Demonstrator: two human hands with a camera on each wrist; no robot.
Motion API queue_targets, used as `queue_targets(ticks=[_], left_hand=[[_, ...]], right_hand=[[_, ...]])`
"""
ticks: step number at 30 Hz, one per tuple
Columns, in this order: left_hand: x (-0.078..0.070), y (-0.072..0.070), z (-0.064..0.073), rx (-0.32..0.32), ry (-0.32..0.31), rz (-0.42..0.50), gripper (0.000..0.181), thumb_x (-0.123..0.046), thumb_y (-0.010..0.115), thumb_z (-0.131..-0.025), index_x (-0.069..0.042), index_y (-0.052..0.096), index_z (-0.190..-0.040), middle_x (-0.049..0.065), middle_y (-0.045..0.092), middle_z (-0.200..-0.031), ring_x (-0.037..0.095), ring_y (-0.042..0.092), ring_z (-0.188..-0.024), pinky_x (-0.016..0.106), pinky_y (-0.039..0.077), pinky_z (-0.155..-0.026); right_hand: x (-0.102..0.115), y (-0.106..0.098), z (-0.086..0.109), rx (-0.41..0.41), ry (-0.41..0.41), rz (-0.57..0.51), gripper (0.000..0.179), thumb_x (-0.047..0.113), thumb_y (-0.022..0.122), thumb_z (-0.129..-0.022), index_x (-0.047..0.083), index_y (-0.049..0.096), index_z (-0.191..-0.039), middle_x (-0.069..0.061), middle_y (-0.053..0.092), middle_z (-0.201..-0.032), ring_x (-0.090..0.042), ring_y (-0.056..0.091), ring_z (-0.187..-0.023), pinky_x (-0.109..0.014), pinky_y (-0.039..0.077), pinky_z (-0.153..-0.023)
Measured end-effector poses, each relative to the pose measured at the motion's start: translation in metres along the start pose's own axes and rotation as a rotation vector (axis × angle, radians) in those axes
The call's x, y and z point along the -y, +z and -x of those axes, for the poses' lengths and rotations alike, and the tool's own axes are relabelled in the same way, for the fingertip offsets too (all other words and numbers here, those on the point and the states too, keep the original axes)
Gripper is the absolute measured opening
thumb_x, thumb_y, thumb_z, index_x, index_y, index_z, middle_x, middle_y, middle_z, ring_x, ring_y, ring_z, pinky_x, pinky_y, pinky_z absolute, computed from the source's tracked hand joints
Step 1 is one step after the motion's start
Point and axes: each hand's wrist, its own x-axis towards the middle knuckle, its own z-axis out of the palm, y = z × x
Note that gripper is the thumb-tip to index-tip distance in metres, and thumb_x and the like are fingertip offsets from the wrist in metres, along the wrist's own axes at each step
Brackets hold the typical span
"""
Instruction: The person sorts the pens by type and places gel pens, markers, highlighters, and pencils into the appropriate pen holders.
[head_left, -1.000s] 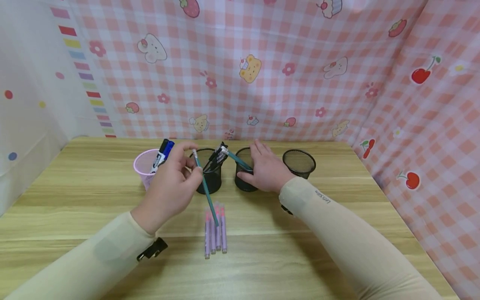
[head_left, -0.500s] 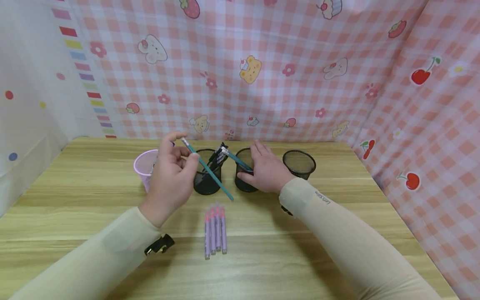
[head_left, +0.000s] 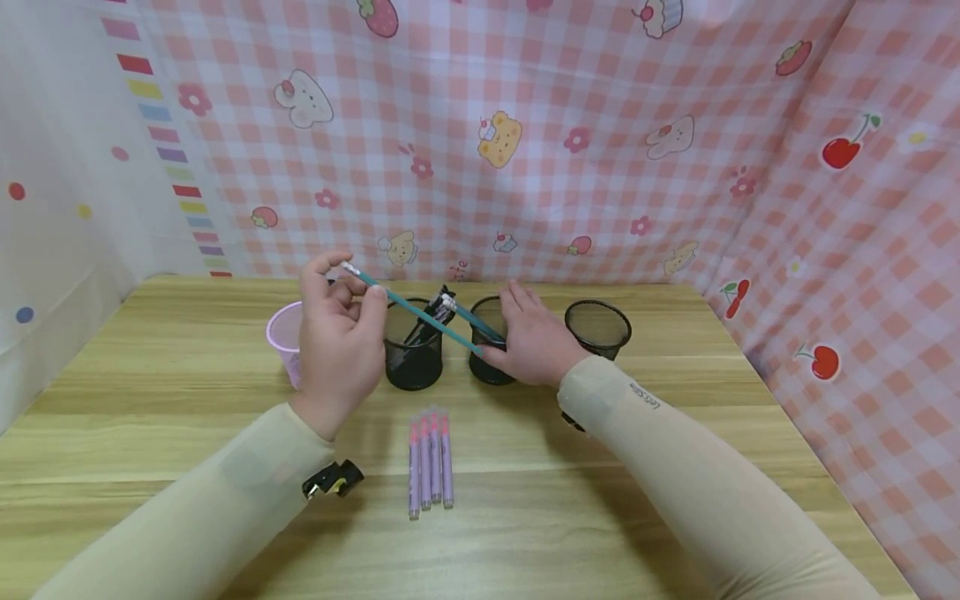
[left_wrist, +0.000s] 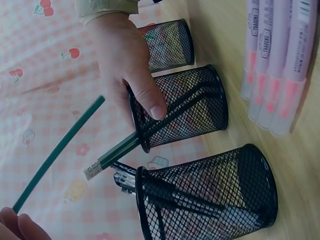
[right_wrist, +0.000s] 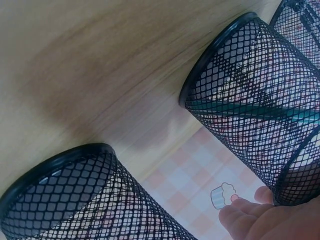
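Note:
My left hand (head_left: 341, 350) pinches a green pencil (head_left: 420, 313) near its white eraser end. The pencil slants down to the right, above a black mesh cup of black pens (head_left: 414, 367). Its lower end is near my right thumb in the head view; in the left wrist view that end (left_wrist: 100, 100) appears apart from the hand. My right hand (head_left: 543, 337) grips a second black mesh cup (head_left: 487, 371) by its rim, thumb in front and fingers behind. Green pencils (left_wrist: 120, 151) lean out of this cup, eraser ends up.
A pink cup (head_left: 283, 332) stands at the left, partly behind my left hand; the markers in it are mostly hidden. Another black mesh cup (head_left: 600, 343) is at the right. Several purple highlighters (head_left: 431, 471) lie side by side in front. A checked cloth (head_left: 570, 192) hangs behind.
My left hand has moved up and left, and the pencil has swung from steep to a shallower slant, its lower end now further right and higher. My right hand stays on the cup.

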Motion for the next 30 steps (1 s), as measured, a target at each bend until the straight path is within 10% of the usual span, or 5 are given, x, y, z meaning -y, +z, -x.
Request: queue_targets(ticks=[16,30], left_hand=[[0.011,0.016,-0.008,-0.121,0.066,0.090,0.037,0.002,0.052,-0.104,-0.011,0.038,-0.135,-0.003,0.052,-0.095,0.009,0.040,-0.062,0.018,0.036,-0.056],[0.026,0.026,-0.007,-0.110,0.095,-0.017,0.038,0.001,0.055,-0.103,-0.005,0.040,-0.138,-0.002,0.053,-0.100,0.006,0.049,-0.070,0.016,0.045,-0.063]], right_hand=[[0.000,0.001,0.000,0.001,0.006,-0.002,0.104,0.067,0.058,-0.099,0.003,0.013,-0.168,-0.018,0.008,-0.178,-0.036,0.009,-0.165,-0.052,0.019,-0.133],[0.000,0.001,0.000,0.008,0.008,-0.008,0.104,0.066,0.058,-0.099,0.004,0.012,-0.169,-0.017,0.006,-0.178,-0.036,0.009,-0.165,-0.052,0.019,-0.133]])
